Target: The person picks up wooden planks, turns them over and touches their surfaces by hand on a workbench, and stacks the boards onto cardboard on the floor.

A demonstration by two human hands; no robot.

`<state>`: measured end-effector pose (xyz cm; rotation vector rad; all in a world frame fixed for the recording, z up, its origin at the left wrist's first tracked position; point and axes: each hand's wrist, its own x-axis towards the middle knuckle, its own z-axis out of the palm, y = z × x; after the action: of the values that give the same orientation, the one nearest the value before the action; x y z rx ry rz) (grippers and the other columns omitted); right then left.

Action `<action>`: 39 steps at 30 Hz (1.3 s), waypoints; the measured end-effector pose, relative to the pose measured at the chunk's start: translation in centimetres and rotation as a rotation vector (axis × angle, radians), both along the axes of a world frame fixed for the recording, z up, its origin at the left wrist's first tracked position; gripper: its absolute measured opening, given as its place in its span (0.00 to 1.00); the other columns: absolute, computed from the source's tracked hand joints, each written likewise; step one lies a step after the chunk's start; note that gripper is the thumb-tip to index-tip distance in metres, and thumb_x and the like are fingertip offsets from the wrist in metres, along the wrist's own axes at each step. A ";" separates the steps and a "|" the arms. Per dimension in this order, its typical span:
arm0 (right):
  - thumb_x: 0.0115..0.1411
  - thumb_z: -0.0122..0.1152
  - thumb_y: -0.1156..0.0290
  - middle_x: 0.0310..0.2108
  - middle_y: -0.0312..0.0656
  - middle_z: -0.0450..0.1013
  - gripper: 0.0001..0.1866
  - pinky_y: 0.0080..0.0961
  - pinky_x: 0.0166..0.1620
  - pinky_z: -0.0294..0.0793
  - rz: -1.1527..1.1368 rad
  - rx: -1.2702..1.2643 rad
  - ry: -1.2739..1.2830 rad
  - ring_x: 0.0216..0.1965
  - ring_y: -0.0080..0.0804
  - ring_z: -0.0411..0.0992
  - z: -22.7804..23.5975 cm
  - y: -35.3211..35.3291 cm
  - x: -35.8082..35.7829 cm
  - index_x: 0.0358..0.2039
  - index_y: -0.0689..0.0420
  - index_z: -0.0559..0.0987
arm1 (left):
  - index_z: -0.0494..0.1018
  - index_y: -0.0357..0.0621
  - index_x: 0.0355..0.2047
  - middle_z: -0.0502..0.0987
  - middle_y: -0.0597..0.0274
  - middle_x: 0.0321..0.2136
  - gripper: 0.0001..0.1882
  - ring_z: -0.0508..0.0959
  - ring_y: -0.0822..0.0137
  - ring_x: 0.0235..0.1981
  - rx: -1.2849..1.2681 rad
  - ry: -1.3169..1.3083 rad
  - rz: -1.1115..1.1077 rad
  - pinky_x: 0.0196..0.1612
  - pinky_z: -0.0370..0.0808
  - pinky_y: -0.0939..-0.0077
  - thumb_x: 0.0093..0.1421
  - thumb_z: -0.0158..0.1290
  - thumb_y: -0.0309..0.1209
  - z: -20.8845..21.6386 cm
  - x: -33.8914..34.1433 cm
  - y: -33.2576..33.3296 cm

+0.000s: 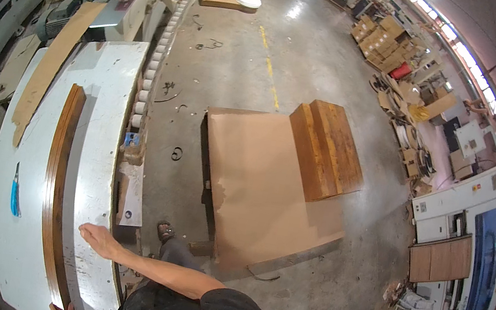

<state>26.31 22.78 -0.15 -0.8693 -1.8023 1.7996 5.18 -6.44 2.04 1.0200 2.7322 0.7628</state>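
Right hand [97, 240] loosely curled (forearm [164, 273] stretched leftward)

Noted on smooth, glossy white counter [95, 163]: semi-gloss, wood-look brown strips [56, 189]; toward far left corner, matt cardboard length [57, 66]; near left edge, cutter [15, 197] with blue plastic-looking handle. Beyond right edge: smooth, faintly shiny concrete floor [229, 71].

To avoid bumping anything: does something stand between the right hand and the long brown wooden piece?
Nothing visible does; between the right hand and the long brown wooden piece, only the flat white tabletop shows.
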 end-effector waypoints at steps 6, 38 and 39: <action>0.67 0.45 0.44 0.42 0.50 0.72 0.33 0.35 0.46 0.73 -0.223 -0.372 0.100 0.40 0.37 0.72 -1.7 2.2 -0.5 0.51 0.66 0.70 | 0.64 0.36 0.23 0.66 0.52 0.17 0.27 0.65 0.52 0.21 -0.062 -0.028 0.175 0.27 0.66 0.62 0.34 0.71 0.34 6.9 7.6 2.2; 0.63 0.34 0.31 0.65 0.41 0.56 0.43 0.38 0.63 0.59 -1.470 -0.879 0.800 0.63 0.41 0.56 1.7 -22.3 33.1 0.67 0.51 0.55 | 0.65 0.40 0.48 0.71 0.62 0.30 0.45 0.74 0.64 0.34 0.110 -0.676 -0.203 0.36 0.71 0.68 0.36 0.72 0.52 10.5 23.5 -15.6; 0.63 0.32 0.31 0.65 0.41 0.56 0.43 0.39 0.63 0.59 -1.538 -0.906 0.787 0.63 0.41 0.56 1.3 -24.1 36.4 0.67 0.51 0.55 | 0.65 0.40 0.48 0.71 0.62 0.30 0.45 0.74 0.64 0.34 0.100 -0.674 -0.224 0.36 0.71 0.68 0.36 0.72 0.52 9.6 25.0 -15.4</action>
<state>62.71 -1.29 1.10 -1.0706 0.3741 1.3095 30.19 -21.83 11.62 0.8604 1.9941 0.9884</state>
